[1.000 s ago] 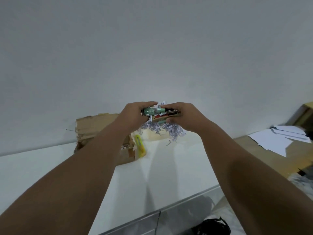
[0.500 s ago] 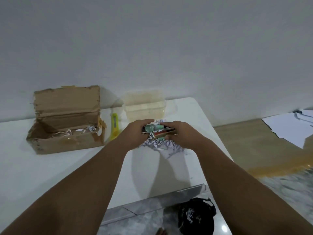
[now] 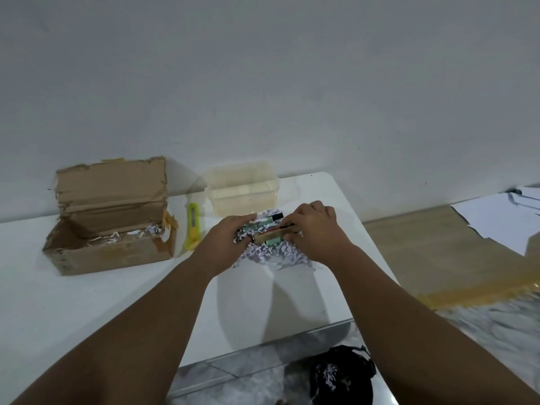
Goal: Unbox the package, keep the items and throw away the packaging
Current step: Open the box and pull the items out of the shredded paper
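Observation:
Both hands grip one bundle of items [image 3: 270, 231], green and brown pieces mixed with white shredded paper [image 3: 271, 254], just above the white table [image 3: 87, 302]. My left hand [image 3: 230, 241] closes on its left end. My right hand [image 3: 314, 229] closes on its right end. The open cardboard box [image 3: 111, 252] stands at the left with its flap up and some shredded paper inside. An empty clear plastic container [image 3: 242, 194] sits right behind the bundle.
A yellow utility knife [image 3: 193, 225] lies between the box and the container. A black bag [image 3: 342, 375] holding shredded paper sits on the floor below the table's front edge. White papers [image 3: 502, 217] lie on a wooden surface to the right.
The view has tilted down, bringing the box, container and bag into sight. Both hands with the bundle have lowered toward the table in front of the container.

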